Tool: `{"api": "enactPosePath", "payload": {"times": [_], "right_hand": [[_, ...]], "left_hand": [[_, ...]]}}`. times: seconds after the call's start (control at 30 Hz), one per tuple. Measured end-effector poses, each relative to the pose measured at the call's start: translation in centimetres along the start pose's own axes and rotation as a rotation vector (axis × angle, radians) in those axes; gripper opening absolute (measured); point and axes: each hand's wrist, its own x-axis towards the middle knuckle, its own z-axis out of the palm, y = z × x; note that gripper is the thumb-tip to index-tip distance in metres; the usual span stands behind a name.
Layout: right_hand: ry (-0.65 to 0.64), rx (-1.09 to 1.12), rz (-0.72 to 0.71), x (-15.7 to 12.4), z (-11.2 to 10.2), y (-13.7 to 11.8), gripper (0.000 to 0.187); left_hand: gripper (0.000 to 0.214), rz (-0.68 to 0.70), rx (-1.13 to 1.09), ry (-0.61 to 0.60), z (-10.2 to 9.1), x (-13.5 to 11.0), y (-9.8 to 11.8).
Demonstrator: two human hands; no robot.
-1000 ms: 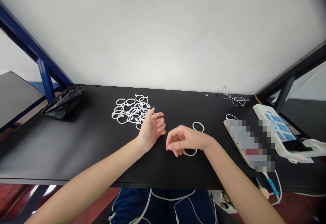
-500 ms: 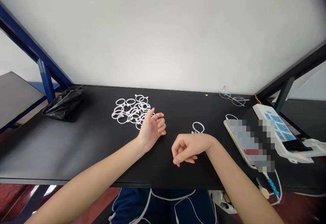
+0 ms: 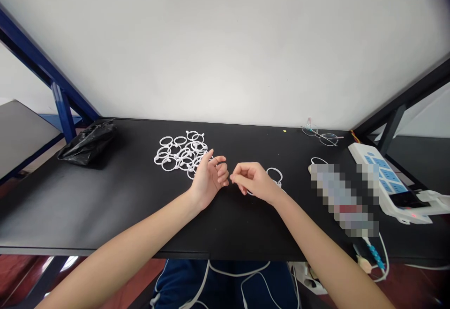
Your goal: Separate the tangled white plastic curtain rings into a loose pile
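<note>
My left hand (image 3: 209, 177) rests on its edge on the black table (image 3: 116, 201), palm turned right, index finger up and the other fingers loosely curled, with nothing in it. Just behind it lies a pile of several white plastic rings (image 3: 179, 153). My right hand (image 3: 255, 180) is closed in a pinch, its fingertips almost touching the left hand's fingers. A thin white arc of a ring shows under its fingers. Another white ring (image 3: 276, 174) lies on the table right behind that hand, partly hidden by it.
A crumpled black plastic bag (image 3: 87, 141) sits at the far left. Eyeglasses (image 3: 323, 136) lie at the back right. A phone (image 3: 342, 196), a white power strip (image 3: 385, 177) and cables (image 3: 378, 252) fill the right side. A blue frame post (image 3: 63, 112) stands left.
My right hand closed over the ring near the front edge, lifted it, then moved back and left toward the left hand's fingers. The left hand has stayed still.
</note>
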Motion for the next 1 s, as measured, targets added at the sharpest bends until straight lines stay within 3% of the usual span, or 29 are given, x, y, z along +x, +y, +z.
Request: {"api": "enactPosePath", "payload": {"times": [0.13, 0.2, 0.33, 0.5, 0.63, 0.73, 0.87, 1.0], "right_hand": [[0.267, -0.104, -0.031, 0.2, -0.7, -0.1, 0.03], [0.328, -0.213, -0.037, 0.3, -1.0, 0.1, 0.034], [0.286, -0.365, -0.007, 0.3, -1.0, 0.6, 0.034], [0.287, -0.384, -0.04, 0.4, -0.3, 1.1, 0.03], [0.354, -0.347, -0.157, 0.4, -0.3, 1.0, 0.02], [0.436, -0.441, -0.254, 0.4, -0.4, 1.1, 0.002], [0.443, -0.597, -0.229, 0.4, -0.8, 1.6, 0.025], [0.4, -0.664, -0.113, 0.5, -1.1, 1.8, 0.032]], "left_hand": [[0.04, -0.003, -0.001, 0.009, 0.1, -0.1, 0.1], [0.038, -0.006, -0.003, 0.014, 0.0, -0.1, 0.1], [0.03, -0.014, 0.01, 0.025, 0.1, -0.1, 0.0], [0.027, -0.013, 0.016, 0.023, 0.1, -0.1, 0.0], [0.027, -0.013, 0.014, 0.02, 0.1, -0.1, 0.1], [0.027, -0.011, 0.011, 0.021, 0.1, -0.1, 0.2], [0.026, -0.008, 0.01, 0.026, 0.1, -0.1, 0.1], [0.026, -0.009, 0.007, 0.026, 0.1, -0.2, 0.1]]}}
